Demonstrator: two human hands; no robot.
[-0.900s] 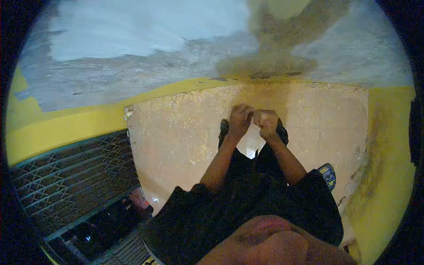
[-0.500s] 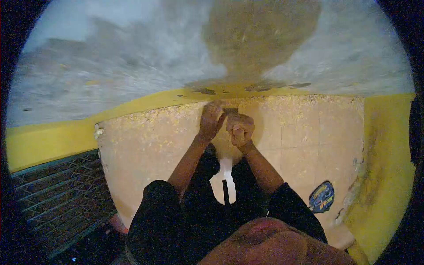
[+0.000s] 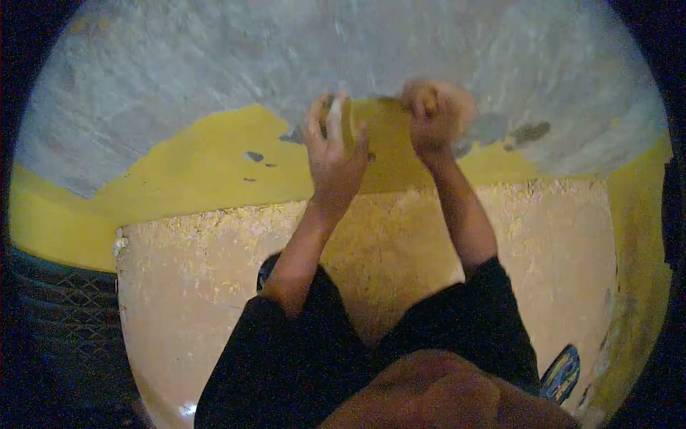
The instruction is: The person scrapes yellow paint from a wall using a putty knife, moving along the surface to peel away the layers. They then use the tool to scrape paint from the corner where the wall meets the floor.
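Nearest are the person's dark clothes [image 3: 257, 357], with both forearms reaching forward from them over the floor [image 3: 179, 314], where a blue-and-yellow thing [image 3: 561, 373] lies well to the right, too dim to name. Flakes [image 3: 207, 223] are strewn along the floor's far edge, by the foot of the wall. Beyond that edge the two hands are raised in front of the wall, apart from each other. The left hand [image 3: 336, 154] has its fingers spread and a little bent, with nothing clearly visible in them; whether they touch the wall, I cannot tell. The right hand [image 3: 437, 118] is blurred, its fingers seemingly curled in, and I cannot tell what they hold; a thin dark edge shows just to its left. The yellow paint [image 3: 391, 154] lies between the hands and below them, low on the wall, its long axis running left to right. Its upper border passes near both hands, with the right hand slightly higher and neither clearly nearer. Farthest, above that border, spreads the bare grey wall [image 3: 236, 64].
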